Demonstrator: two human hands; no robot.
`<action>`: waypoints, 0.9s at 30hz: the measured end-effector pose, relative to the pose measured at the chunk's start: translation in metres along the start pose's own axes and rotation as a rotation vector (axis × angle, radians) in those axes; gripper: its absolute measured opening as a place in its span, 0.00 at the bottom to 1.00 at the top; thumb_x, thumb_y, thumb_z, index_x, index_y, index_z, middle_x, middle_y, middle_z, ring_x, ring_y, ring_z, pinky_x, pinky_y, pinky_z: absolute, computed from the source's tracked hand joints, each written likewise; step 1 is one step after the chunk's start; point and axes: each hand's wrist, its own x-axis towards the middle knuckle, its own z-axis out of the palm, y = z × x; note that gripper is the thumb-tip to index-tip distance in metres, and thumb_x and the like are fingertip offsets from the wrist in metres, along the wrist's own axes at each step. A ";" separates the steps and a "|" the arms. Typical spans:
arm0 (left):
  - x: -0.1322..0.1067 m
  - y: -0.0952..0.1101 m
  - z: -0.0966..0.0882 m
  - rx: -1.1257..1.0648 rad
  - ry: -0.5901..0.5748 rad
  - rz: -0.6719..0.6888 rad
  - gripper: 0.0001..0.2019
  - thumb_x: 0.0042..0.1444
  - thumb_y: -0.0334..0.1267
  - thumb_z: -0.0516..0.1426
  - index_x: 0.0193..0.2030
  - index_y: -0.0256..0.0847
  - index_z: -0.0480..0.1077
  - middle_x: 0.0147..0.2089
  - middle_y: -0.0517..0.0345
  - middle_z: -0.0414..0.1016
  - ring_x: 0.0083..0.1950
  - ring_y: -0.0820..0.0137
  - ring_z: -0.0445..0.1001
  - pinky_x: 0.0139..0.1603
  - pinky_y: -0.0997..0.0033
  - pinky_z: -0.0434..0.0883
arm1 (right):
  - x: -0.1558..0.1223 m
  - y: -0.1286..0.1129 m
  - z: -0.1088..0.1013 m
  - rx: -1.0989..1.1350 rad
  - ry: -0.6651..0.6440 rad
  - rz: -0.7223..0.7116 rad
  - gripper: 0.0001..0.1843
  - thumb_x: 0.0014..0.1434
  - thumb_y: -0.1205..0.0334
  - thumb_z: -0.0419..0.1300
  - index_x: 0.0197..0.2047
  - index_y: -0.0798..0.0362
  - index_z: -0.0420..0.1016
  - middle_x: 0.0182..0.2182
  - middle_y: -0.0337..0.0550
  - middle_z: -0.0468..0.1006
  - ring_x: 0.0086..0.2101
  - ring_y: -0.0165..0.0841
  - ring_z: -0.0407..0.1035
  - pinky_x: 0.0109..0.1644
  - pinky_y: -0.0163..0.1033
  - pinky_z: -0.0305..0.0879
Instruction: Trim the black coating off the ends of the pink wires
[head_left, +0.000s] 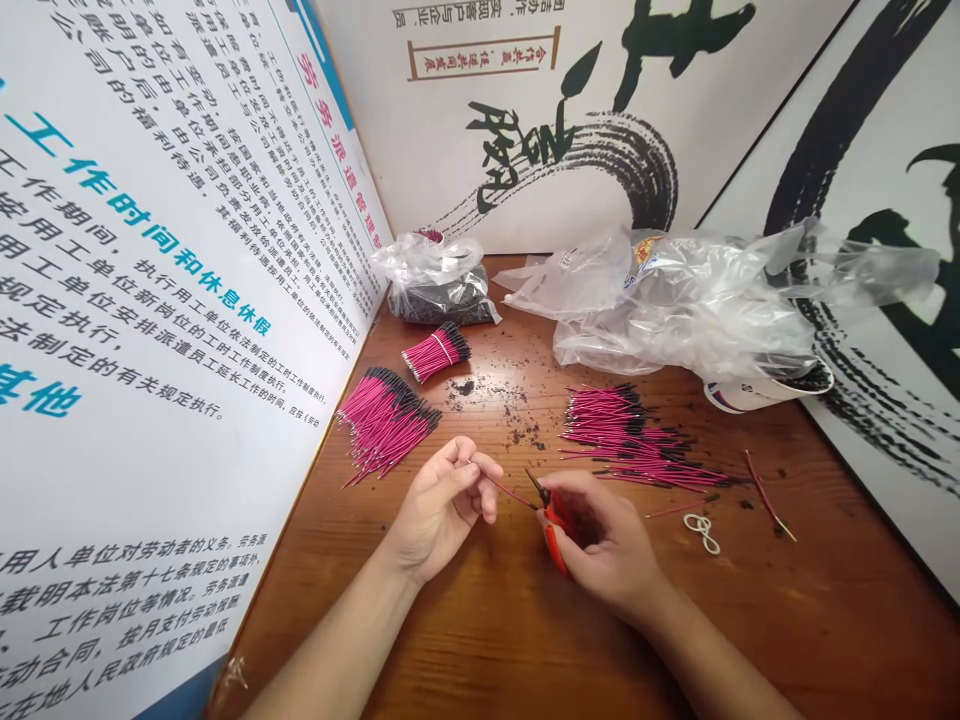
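Note:
My left hand (444, 498) pinches one thin pink wire (508, 492) between thumb and fingers, holding it out to the right. My right hand (600, 540) is closed round small red-handled pliers (553, 522), whose dark tip meets the free end of that wire. Both hands hover low over the wooden table (480, 620). A loose pile of pink wires with black ends (630, 440) lies just beyond my right hand. Another heap of such wires (384, 415) rests to the left, beyond my left hand.
A banded bundle of pink wires (436, 352) lies farther back, near a clear bag of dark material (439, 285). Crumpled clear plastic bags (690, 295) and a paper cup (765, 388) sit at the back right. White rubber bands (703, 532) and a stray wire (766, 497) lie right. Printed boards wall in the table.

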 end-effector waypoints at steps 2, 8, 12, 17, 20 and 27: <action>0.000 0.000 0.000 0.009 0.002 0.008 0.17 0.56 0.30 0.63 0.34 0.40 0.55 0.34 0.62 0.77 0.23 0.79 0.71 0.24 0.80 0.66 | 0.000 0.001 0.000 0.012 -0.002 -0.002 0.19 0.57 0.74 0.57 0.49 0.47 0.70 0.27 0.34 0.69 0.24 0.28 0.62 0.28 0.31 0.61; 0.000 0.000 -0.001 0.002 -0.012 0.001 0.17 0.56 0.30 0.64 0.35 0.40 0.56 0.33 0.62 0.78 0.25 0.78 0.74 0.28 0.80 0.69 | -0.001 0.002 0.000 0.013 -0.013 0.000 0.21 0.56 0.75 0.57 0.50 0.46 0.70 0.28 0.34 0.68 0.25 0.27 0.62 0.29 0.31 0.60; 0.000 0.001 -0.002 0.028 -0.024 0.003 0.16 0.57 0.31 0.63 0.35 0.40 0.55 0.34 0.61 0.79 0.25 0.78 0.75 0.28 0.79 0.70 | 0.000 0.001 0.000 0.009 -0.006 -0.006 0.20 0.56 0.75 0.57 0.50 0.46 0.70 0.27 0.34 0.68 0.25 0.28 0.62 0.29 0.32 0.60; 0.000 0.002 0.001 0.099 -0.037 -0.021 0.16 0.58 0.33 0.62 0.36 0.41 0.54 0.39 0.56 0.79 0.26 0.77 0.75 0.28 0.79 0.70 | 0.001 -0.001 0.000 0.038 0.018 -0.013 0.20 0.57 0.75 0.57 0.50 0.46 0.69 0.28 0.33 0.69 0.25 0.27 0.63 0.28 0.31 0.61; 0.000 -0.002 0.003 0.171 -0.043 -0.012 0.13 0.61 0.35 0.59 0.39 0.41 0.54 0.48 0.51 0.77 0.27 0.77 0.74 0.29 0.76 0.70 | 0.001 -0.001 0.001 0.060 0.058 -0.006 0.19 0.58 0.75 0.57 0.50 0.46 0.69 0.27 0.33 0.70 0.25 0.27 0.64 0.28 0.30 0.62; -0.006 -0.017 -0.002 1.080 0.132 0.749 0.08 0.60 0.27 0.55 0.44 0.44 0.64 0.43 0.57 0.66 0.39 0.73 0.69 0.43 0.70 0.69 | 0.004 0.002 0.001 -0.005 0.080 0.009 0.18 0.59 0.73 0.57 0.50 0.46 0.69 0.30 0.35 0.74 0.27 0.27 0.69 0.32 0.30 0.66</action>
